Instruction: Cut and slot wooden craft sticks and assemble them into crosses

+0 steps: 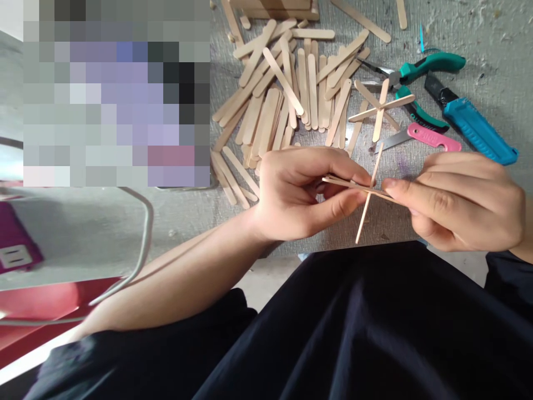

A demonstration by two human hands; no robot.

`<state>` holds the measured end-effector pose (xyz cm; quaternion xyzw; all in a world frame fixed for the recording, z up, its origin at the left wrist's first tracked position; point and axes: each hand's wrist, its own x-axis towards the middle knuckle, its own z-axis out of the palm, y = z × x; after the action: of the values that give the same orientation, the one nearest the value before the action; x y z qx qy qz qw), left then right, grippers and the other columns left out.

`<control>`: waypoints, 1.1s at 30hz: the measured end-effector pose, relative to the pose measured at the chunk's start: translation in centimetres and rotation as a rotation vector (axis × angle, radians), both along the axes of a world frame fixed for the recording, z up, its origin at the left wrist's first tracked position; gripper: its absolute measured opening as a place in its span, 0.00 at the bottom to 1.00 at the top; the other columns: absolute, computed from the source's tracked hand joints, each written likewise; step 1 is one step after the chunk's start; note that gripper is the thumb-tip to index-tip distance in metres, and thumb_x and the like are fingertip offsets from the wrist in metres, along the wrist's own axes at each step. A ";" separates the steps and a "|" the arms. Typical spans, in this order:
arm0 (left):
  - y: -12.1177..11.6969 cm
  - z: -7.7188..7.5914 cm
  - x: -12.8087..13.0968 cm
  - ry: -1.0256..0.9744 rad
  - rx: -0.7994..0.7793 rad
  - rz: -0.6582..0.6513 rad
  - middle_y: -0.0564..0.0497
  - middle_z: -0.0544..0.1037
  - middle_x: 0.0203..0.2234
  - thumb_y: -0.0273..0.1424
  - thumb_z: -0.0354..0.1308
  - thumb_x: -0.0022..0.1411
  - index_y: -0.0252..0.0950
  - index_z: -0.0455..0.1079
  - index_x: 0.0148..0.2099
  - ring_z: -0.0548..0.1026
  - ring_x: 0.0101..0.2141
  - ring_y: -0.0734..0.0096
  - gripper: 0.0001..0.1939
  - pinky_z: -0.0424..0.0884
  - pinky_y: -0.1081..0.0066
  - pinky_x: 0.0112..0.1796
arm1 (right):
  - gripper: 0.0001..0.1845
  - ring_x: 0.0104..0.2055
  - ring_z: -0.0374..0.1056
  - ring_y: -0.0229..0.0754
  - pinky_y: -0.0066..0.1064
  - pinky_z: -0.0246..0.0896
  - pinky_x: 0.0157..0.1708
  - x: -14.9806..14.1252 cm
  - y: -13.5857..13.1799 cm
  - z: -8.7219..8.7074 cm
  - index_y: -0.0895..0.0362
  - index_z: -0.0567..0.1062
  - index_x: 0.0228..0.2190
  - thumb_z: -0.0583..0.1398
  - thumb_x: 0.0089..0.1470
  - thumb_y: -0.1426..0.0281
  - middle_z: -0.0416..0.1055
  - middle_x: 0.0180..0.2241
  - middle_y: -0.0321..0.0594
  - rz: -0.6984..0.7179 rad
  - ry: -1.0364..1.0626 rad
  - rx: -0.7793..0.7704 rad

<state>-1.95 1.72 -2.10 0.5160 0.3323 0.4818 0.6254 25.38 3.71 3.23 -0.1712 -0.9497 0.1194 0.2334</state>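
Observation:
Both my hands grip one assembly of crossed wooden craft sticks [363, 218] above the table's near edge. My left hand [310, 191] pinches it close to the crossing, thumb below and fingers above. From the other side, my right hand [466, 197] holds the end of a stick between thumb and fingers. One stick stands edge-on, slanting across the others. Just beyond my hands lies a star of crossed craft sticks [380, 106] on the table. A heap of loose craft sticks [266, 119] spreads behind my left hand.
Green-handled pliers [433, 66], a blue utility knife [481, 130] and a pink-handled blade [433, 137] lie at the right. Wooden pieces [275, 10] sit at the back. A pale cable [146, 222] crosses the left side near a purple socket box [19, 244]. The upper left is pixelated.

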 end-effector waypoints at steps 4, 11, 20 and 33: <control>-0.2 -0.2 0.1 0.007 0.245 0.054 0.52 0.87 0.32 0.26 0.77 0.66 0.35 0.86 0.44 0.82 0.30 0.78 0.06 0.74 0.77 0.32 | 0.22 0.29 0.72 0.45 0.42 0.72 0.30 0.2 -0.3 -0.1 0.60 0.77 0.62 0.63 0.68 0.74 0.80 0.30 0.37 -0.031 -0.019 0.068; 0.0 0.5 0.8 -0.176 0.117 -0.068 0.49 0.91 0.38 0.25 0.69 0.76 0.33 0.75 0.39 0.91 0.38 0.72 0.09 0.86 0.75 0.38 | 0.19 0.28 0.71 0.44 0.41 0.70 0.27 -0.4 -0.6 -0.2 0.67 0.78 0.58 0.65 0.68 0.74 0.81 0.30 0.40 -0.028 -0.019 0.126; -0.1 0.0 0.6 -0.338 0.045 -0.220 0.49 0.88 0.48 0.35 0.81 0.66 0.32 0.76 0.56 0.90 0.45 0.74 0.24 0.86 0.73 0.49 | 0.22 0.27 0.71 0.42 0.39 0.69 0.28 0.2 -0.7 -0.3 0.66 0.77 0.61 0.66 0.69 0.75 0.78 0.27 0.36 -0.066 -0.052 0.251; -0.6 0.3 0.6 -0.373 -0.187 -0.223 0.49 0.90 0.41 0.23 0.69 0.76 0.33 0.74 0.49 0.90 0.36 0.74 0.06 0.88 0.76 0.38 | 0.24 0.23 0.67 0.40 0.37 0.62 0.24 -1.5 -0.2 -0.3 0.50 0.76 0.53 0.57 0.60 0.82 0.74 0.24 0.26 -0.208 0.043 -0.002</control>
<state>-1.39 1.11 -1.81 0.3913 0.1948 0.4638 0.7706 23.88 3.51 2.93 -0.2664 -0.9215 0.0990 0.2647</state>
